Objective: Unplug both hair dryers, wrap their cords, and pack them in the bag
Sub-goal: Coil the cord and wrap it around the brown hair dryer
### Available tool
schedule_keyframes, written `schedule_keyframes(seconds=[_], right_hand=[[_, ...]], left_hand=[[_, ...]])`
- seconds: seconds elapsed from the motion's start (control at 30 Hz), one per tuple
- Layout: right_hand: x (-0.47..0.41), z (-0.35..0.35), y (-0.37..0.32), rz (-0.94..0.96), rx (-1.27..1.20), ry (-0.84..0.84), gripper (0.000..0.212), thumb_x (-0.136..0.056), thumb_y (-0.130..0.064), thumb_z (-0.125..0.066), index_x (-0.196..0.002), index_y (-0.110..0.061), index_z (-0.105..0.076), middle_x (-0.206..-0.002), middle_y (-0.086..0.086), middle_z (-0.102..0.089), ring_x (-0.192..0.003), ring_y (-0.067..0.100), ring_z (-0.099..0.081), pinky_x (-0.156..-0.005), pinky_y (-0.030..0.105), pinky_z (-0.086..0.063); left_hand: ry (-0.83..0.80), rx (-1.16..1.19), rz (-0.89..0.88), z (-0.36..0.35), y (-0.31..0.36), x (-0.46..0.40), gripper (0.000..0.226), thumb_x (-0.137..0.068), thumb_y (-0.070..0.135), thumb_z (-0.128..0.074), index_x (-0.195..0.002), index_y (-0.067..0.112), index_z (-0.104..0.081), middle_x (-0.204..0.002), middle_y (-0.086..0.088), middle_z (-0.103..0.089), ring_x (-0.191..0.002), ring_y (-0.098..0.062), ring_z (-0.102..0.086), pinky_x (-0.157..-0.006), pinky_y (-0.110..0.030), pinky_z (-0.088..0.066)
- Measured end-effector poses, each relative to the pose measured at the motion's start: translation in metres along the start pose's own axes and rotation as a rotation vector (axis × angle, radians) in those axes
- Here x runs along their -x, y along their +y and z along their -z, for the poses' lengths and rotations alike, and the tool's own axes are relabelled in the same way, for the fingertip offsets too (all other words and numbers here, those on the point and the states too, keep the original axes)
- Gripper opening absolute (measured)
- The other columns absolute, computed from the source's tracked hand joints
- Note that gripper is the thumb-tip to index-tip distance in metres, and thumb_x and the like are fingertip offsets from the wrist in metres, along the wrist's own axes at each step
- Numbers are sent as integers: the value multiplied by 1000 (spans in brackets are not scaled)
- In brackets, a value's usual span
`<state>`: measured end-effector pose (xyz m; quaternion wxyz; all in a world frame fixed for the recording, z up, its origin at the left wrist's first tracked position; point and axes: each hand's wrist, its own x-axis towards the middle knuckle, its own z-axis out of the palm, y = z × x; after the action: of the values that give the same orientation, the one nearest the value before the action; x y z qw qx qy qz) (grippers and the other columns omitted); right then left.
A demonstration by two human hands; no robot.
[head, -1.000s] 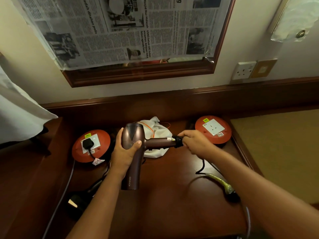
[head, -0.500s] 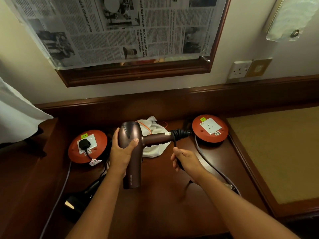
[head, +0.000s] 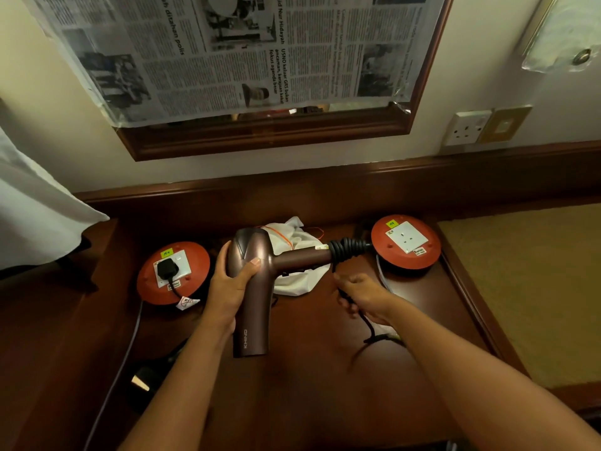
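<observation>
More cord [head: 348, 250] coiled on handle; right hand [head: 359, 296] prob. pinches it, left hand [head: 231, 281] grips dryer [head: 252, 288].

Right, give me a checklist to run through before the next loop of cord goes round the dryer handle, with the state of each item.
1. Left hand holds the hair dryer steady by its body: ok.
2. Right hand grips the black cord: ok.
3. Coils already on the handle end sit close together: ok.
4. This dryer's plug is out: the right reel's socket is bare: ok.
5. Loose cord free of knots down to the plug: cannot tell, its far end is hidden by the right arm.
6. Other dryer unplugged: not ok, a black plug sits in the left reel.
</observation>
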<state>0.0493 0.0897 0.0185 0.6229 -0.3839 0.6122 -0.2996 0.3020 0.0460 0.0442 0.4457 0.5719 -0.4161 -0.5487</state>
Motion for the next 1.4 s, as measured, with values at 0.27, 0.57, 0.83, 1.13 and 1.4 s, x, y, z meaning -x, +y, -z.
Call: schedule_keyframes(seconds=[0.27, 0.57, 0.83, 1.13, 1.4], right_hand=[[-4, 28, -15, 19, 65, -99, 44, -87, -46, -55, -95, -4, -64, -61, 2, -37, -51, 12, -31, -48, 23, -29], [-6, 40, -35, 5, 382, -40, 10, -94, -4, -53, -96, -7, -62, -68, 4, -50, -55, 12, -45, -50, 21, -44], [-17, 48, -47, 32, 684, 75, 22, -89, -7, -58, -69, -10, -68, -78, 19, -69, -65, 19, -56, -64, 33, -49], [-3, 53, -76, 294, 831, 39, 11, -89, -25, -65, -93, -20, -73, -88, -6, -70, -85, 8, -62, -75, 24, -47], [11, 44, -78, 370, 929, 108, 13, -89, -23, -64, -93, -15, -75, -81, -7, -68, -72, 4, -60, -59, 14, -41]], left_hand=[[-106, 19, 10, -2, 10, -4, 79, -77, 33, -77, -143, 40, -36, -132, -4, -54, -101, -25, -67, -63, -34, -57], [-215, -56, -1, 3, 22, -1, 73, -82, 25, -72, -144, 36, -35, -127, -2, -54, -89, -15, -69, -59, -25, -56], [-261, -137, -24, 10, 23, 0, 88, -70, 35, -82, -144, 38, -34, -125, 3, -56, -92, -15, -70, -64, -26, -57], [-247, -290, -91, -2, 12, 0, 79, -84, 22, -72, -148, 35, -28, -139, 3, -43, -102, -5, -57, -63, -14, -52], [-218, -381, -93, -7, 6, 0, 92, -65, 52, -74, -144, 44, -29, -135, 4, -48, -113, -19, -57, -93, -42, -53]])
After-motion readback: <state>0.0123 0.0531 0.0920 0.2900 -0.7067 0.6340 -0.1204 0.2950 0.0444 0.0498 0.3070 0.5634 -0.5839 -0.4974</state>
